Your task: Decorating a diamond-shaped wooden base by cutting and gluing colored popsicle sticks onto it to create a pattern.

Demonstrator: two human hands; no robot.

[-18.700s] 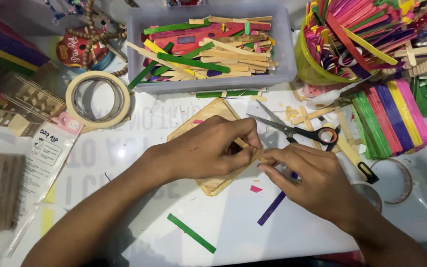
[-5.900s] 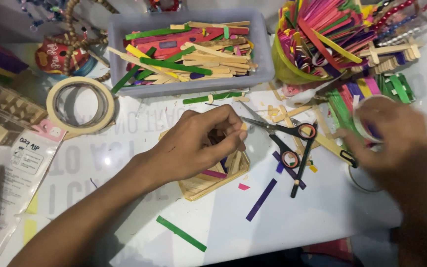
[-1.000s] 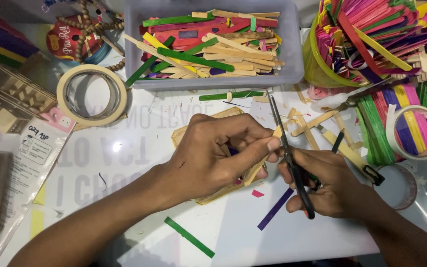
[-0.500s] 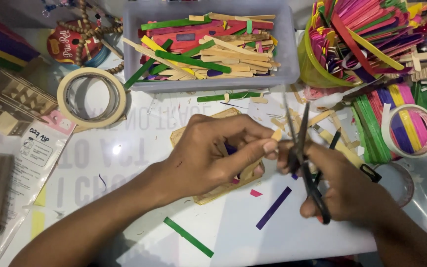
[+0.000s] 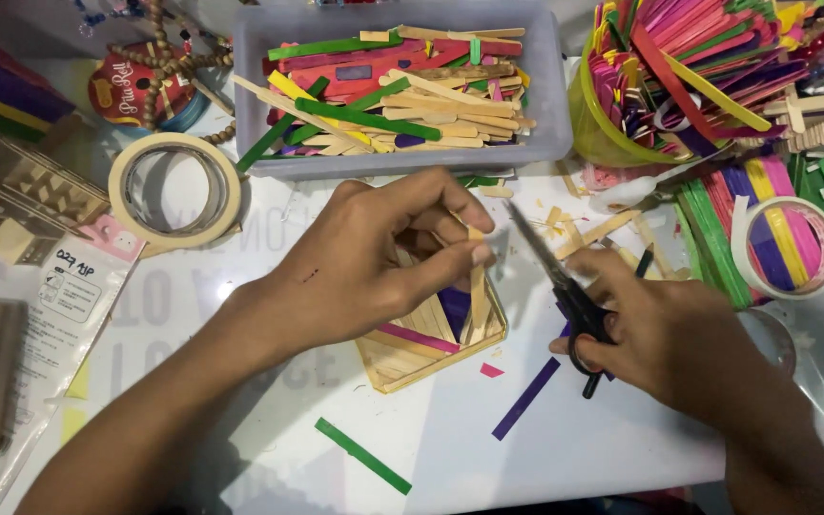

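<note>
Left of the square stick panel (image 5: 431, 334), one masking tape roll (image 5: 175, 190) is lying. The left hand (image 5: 374, 262) is pinching one plain stick (image 5: 477, 286) upright on the panel. Right of it, the right hand (image 5: 665, 329) is gripping one pair of scissors (image 5: 565, 291), fingers curled through the handles; the closed blades could be nicking the pinching fingertips or knocking the stick aside.

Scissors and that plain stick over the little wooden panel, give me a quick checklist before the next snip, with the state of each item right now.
1. Left hand pinches the plain stick upright: ok.
2. Right hand grips the scissors: ok.
3. Blades closed, pointing up-left, beside the stick and not around it: not ok for a snip.
4. Left fingertips close to the blade tip: not ok.
5. Wooden panel flat on the table: ok.
6. Cut mark on the stick: cannot tell.
</note>
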